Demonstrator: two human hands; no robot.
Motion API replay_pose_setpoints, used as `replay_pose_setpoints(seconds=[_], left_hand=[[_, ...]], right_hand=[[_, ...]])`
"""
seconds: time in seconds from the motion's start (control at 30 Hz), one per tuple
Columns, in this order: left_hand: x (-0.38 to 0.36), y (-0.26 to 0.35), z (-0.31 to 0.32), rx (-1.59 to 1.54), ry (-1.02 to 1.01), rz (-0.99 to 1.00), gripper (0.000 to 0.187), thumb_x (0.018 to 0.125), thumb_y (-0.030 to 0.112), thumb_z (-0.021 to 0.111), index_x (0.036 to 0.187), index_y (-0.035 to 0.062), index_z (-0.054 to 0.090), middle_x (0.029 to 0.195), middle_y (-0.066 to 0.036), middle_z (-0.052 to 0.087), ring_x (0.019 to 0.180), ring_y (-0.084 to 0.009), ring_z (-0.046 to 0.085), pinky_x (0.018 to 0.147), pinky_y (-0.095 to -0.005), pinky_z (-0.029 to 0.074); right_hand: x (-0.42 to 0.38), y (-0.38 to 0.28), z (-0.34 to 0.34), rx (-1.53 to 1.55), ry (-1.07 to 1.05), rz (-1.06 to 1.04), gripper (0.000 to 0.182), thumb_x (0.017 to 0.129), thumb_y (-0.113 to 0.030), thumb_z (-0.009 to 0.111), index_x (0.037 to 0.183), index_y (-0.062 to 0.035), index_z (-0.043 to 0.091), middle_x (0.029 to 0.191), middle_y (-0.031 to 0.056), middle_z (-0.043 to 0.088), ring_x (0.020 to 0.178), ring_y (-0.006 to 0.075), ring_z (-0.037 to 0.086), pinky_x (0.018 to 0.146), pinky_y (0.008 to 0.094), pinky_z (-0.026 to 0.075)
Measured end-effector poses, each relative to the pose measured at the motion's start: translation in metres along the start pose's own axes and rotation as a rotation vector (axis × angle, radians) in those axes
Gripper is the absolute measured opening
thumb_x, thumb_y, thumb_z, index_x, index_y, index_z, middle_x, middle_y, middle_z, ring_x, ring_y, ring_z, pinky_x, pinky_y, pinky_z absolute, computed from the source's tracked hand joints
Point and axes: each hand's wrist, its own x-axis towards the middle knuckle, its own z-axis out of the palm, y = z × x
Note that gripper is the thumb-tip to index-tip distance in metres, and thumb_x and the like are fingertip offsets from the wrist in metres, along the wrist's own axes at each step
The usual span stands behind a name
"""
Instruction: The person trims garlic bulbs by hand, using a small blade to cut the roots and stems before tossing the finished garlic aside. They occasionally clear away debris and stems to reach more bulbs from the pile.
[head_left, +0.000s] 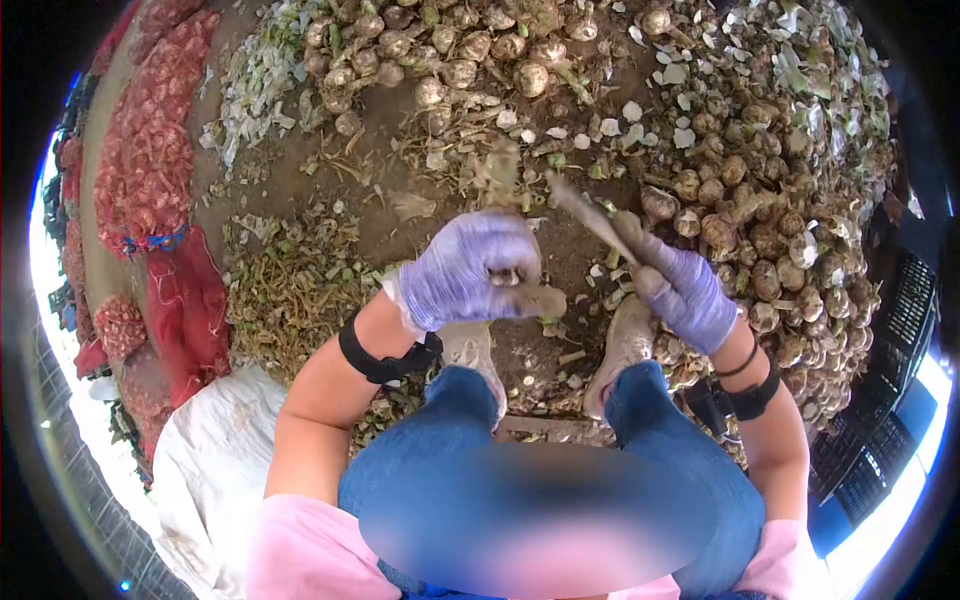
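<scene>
My left hand, in a purple-and-white glove with soiled fingertips, hovers over the left shoe. Its fingers are loosely curled, and the thumb stands apart from them with a gap between. A blurred, pale brown piece that looks like garlic shows just beyond the knuckles. In my right hand, gloved the same way, is a knife with a dirty blade that points forward and left. Motion blurs the knife, and the fingers hide its handle. Cut stems and scraps lie on the ground below both hands.
Garlic bulbs are heaped at the right, and more bulbs lie ahead. Stem trimmings are piled at the left. Red mesh sacks of garlic line the far left, near a white sack. Dark crates stand at the right edge.
</scene>
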Motion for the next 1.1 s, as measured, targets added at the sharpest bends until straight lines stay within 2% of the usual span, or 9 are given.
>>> replay_pose_setpoints(seconds=[0.27,0.37,0.53,0.6,0.7,0.83,0.9,0.97,1.1], left_hand=[[0.008,0.011,0.01,0.449,-0.174,0.266,0.038,0.075,0.039,0.072,0.059,0.0108,0.052,0.064,-0.006,0.051,0.065,-0.0264,0.058,0.059,-0.0398,0.049],[-0.002,0.018,-0.014,0.426,0.036,0.264,0.043,0.071,0.036,0.079,0.055,0.0125,0.047,0.058,-0.004,0.043,0.054,-0.0243,0.051,0.049,-0.0355,0.045],[0.002,-0.008,-0.016,-0.692,0.755,-0.712,0.026,0.09,0.028,0.069,0.099,0.0053,0.06,0.08,-0.009,0.068,0.068,-0.0157,0.069,0.051,-0.025,0.057],[0.043,0.02,0.011,-0.933,0.297,-0.092,0.044,0.09,0.031,0.067,0.122,0.0042,0.055,0.104,-0.013,0.068,0.101,-0.0242,0.068,0.077,-0.0351,0.06],[0.063,0.09,0.025,-0.148,0.266,0.176,0.046,0.084,0.023,0.07,0.123,0.0039,0.056,0.119,-0.017,0.061,0.114,-0.0287,0.058,0.099,-0.0431,0.046],[0.058,0.023,-0.036,-0.18,0.367,-0.6,0.053,0.077,0.015,0.076,0.125,0.0067,0.057,0.124,-0.017,0.058,0.111,-0.0268,0.061,0.101,-0.0409,0.049],[0.016,-0.069,-0.062,-0.009,0.784,-0.828,0.056,0.081,0.012,0.069,0.132,0.0016,0.047,0.131,-0.028,0.048,0.119,-0.0364,0.053,0.1,-0.0425,0.05],[-0.035,-0.152,-0.105,0.664,0.71,-1.079,0.06,0.084,0.02,0.067,0.137,0.0085,0.041,0.145,-0.031,0.033,0.126,-0.0442,0.046,0.109,-0.0451,0.04],[-0.052,-0.212,-0.144,0.673,0.59,-1.264,0.065,0.083,0.013,0.071,0.141,0.0146,0.04,0.142,-0.024,0.04,0.126,-0.0385,0.049,0.101,-0.0389,0.047]], right_hand=[[0.019,-0.038,0.001,-0.009,-0.192,0.015,0.057,0.098,-0.039,0.049,0.147,-0.0135,0.036,0.095,0.0226,0.065,0.087,0.0387,0.066,0.077,0.0387,0.051],[-0.005,0.035,-0.009,-0.304,-0.22,0.442,0.054,0.096,-0.038,0.046,0.145,-0.0167,0.039,0.093,0.0282,0.065,0.089,0.0422,0.065,0.08,0.0472,0.051],[-0.043,0.095,0.032,-0.164,-0.247,0.42,0.052,0.095,-0.033,0.053,0.143,-0.0143,0.043,0.104,0.0244,0.065,0.098,0.0374,0.064,0.084,0.0415,0.05],[-0.033,0.078,0.048,0.074,-0.201,0.334,0.053,0.095,-0.035,0.053,0.143,-0.0146,0.043,0.104,0.0242,0.065,0.101,0.0317,0.066,0.083,0.0392,0.051],[-0.033,0.065,0.051,-0.03,-0.147,0.1,0.058,0.096,-0.042,0.05,0.146,-0.0159,0.039,0.107,0.0223,0.066,0.102,0.0317,0.066,0.085,0.0397,0.05],[-0.027,0.061,0.031,-0.049,-0.281,0.326,0.062,0.096,-0.047,0.048,0.148,-0.0156,0.036,0.11,0.0187,0.068,0.102,0.0328,0.066,0.089,0.0402,0.049],[-0.023,0.05,0.026,0.011,-0.274,0.486,0.061,0.096,-0.045,0.049,0.148,-0.0149,0.037,0.111,0.0203,0.067,0.104,0.0342,0.065,0.09,0.0397,0.049],[-0.021,0.051,0.026,0.044,-0.248,0.53,0.06,0.094,-0.04,0.051,0.147,-0.0139,0.039,0.114,0.0209,0.066,0.107,0.0356,0.064,0.091,0.0385,0.048],[-0.02,0.063,0.029,-0.029,-0.239,0.427,0.06,0.093,-0.04,0.051,0.146,-0.0145,0.039,0.112,0.0237,0.065,0.105,0.0365,0.064,0.09,0.0384,0.049]])
